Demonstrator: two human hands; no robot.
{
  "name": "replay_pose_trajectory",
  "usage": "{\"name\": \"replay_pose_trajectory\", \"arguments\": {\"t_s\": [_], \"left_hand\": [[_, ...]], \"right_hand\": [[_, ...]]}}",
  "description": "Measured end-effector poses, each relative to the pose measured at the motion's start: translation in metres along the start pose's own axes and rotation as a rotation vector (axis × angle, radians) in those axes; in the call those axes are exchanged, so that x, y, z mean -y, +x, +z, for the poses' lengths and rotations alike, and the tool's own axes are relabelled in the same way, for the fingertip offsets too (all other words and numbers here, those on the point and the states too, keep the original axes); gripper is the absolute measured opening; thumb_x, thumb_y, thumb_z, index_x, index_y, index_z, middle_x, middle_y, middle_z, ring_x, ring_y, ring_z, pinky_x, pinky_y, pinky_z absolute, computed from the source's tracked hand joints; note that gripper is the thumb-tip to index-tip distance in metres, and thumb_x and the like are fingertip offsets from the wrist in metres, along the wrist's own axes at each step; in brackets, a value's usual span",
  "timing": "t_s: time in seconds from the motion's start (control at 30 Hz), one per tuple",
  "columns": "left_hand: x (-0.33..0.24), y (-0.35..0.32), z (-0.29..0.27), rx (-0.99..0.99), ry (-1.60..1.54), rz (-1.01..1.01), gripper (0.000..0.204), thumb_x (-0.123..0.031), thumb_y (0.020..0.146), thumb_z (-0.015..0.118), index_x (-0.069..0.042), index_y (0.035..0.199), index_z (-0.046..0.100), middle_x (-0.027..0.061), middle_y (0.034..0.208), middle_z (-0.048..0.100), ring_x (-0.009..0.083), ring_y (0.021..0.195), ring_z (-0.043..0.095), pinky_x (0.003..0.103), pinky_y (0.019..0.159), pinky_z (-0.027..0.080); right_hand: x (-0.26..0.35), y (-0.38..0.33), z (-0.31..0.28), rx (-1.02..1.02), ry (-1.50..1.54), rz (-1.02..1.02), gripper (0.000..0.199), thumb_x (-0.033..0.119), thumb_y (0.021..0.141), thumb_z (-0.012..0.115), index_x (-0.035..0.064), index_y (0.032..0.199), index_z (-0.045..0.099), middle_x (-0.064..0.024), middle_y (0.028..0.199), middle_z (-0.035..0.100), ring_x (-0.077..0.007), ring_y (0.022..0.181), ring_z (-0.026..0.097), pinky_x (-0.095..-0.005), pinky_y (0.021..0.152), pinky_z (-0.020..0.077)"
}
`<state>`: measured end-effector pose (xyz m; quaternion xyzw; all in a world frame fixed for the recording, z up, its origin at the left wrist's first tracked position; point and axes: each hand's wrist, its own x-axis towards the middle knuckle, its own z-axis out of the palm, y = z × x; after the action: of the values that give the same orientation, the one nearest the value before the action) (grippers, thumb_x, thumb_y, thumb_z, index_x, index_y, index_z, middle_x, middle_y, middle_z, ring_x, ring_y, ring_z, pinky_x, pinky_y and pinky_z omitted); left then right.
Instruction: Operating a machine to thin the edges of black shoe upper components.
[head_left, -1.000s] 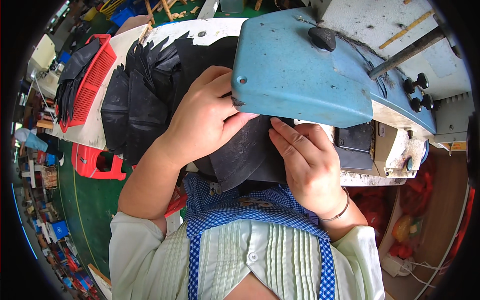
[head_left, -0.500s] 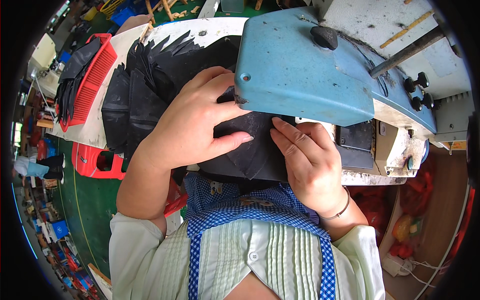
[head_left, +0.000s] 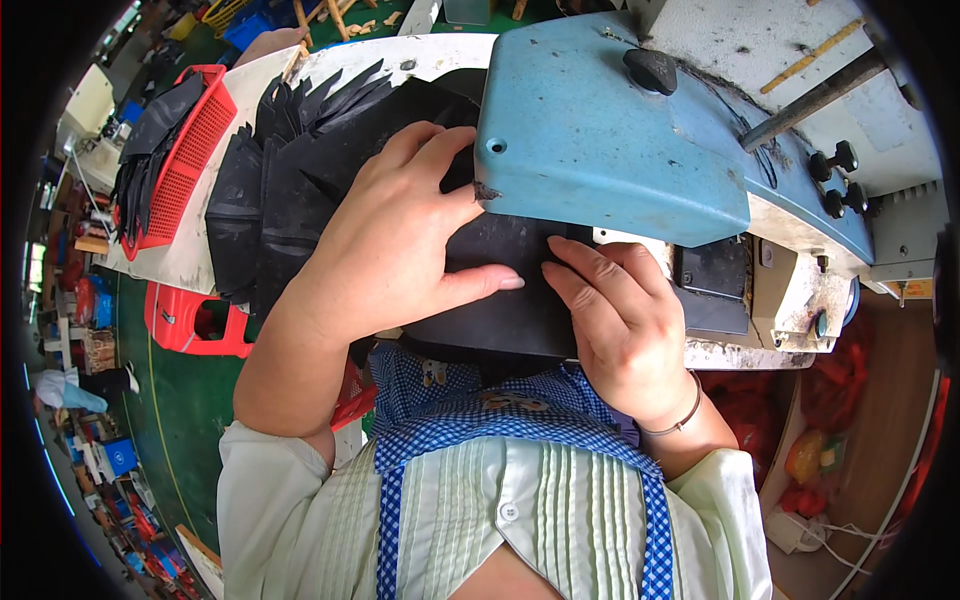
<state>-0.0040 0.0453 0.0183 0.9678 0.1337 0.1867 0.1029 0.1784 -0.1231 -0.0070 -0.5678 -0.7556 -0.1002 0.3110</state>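
Observation:
A black sheet piece [head_left: 500,318] lies in front of me, partly under the blue head of a machine [head_left: 610,140]. My left hand [head_left: 400,235] rests over it from the left, fingers apart and thumb stretched out along its surface. The machine head hides the tips of some left fingers. My right hand [head_left: 628,325] is on the sheet's right part, its bent fingers close together and pressed onto the material; its thumb is hidden. Beyond my left wrist, overlapping black pieces [head_left: 235,225] lie on the white table [head_left: 195,265].
A red perforated basket [head_left: 190,185] with black pieces stands at the left. Below the table edge is a red plastic stool or crate [head_left: 195,322]. Black knobs [head_left: 845,175] and a dark rod [head_left: 820,100] jut from the machine's right side. Red bags [head_left: 835,390] sit under the table at right.
The pointed black flap seen between my hands has gone from view, and a smoother black surface shows there. My left hand has shifted slightly right; my right hand has barely moved.

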Motion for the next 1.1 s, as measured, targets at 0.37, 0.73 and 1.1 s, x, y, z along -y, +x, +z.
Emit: {"name": "replay_pose_trajectory", "arguments": {"t_s": [0.37, 0.73, 1.1], "left_hand": [[0.005, 0.01, 0.007, -0.097, 0.158, -0.024, 0.058, -0.047, 0.074, 0.086, -0.006, 0.114, 0.073, 0.0192, 0.126, 0.065, 0.0417, 0.114, 0.06, 0.05, 0.092, 0.054], [0.016, 0.022, 0.017, -0.194, 0.224, -0.126, 0.059, -0.037, 0.071, 0.087, -0.008, 0.12, 0.07, 0.0165, 0.114, 0.066, 0.0392, 0.105, 0.063, 0.051, 0.078, 0.058], [-0.029, -0.028, 0.003, -0.019, 0.25, -0.2, 0.067, -0.051, 0.082, 0.077, -0.004, 0.129, 0.067, 0.0221, 0.136, 0.057, 0.0448, 0.126, 0.049, 0.054, 0.095, 0.046]], "right_hand": [[0.003, 0.0, 0.003, -0.023, -0.011, 0.092, 0.04, 0.004, 0.072, 0.067, -0.0047, 0.11, 0.074, -0.0143, 0.099, 0.062, -0.029, 0.087, 0.062, -0.0381, 0.074, 0.0554], [0.007, 0.007, 0.001, -0.025, 0.042, 0.247, 0.037, -0.005, 0.077, 0.074, 0.0012, 0.113, 0.074, -0.0121, 0.093, 0.059, -0.0302, 0.084, 0.06, -0.0401, 0.074, 0.0515], [-0.002, 0.001, -0.001, -0.126, 0.241, 0.282, 0.03, -0.005, 0.078, 0.077, -0.0012, 0.108, 0.074, -0.0131, 0.089, 0.066, -0.0299, 0.081, 0.066, -0.0378, 0.073, 0.0553]]}}
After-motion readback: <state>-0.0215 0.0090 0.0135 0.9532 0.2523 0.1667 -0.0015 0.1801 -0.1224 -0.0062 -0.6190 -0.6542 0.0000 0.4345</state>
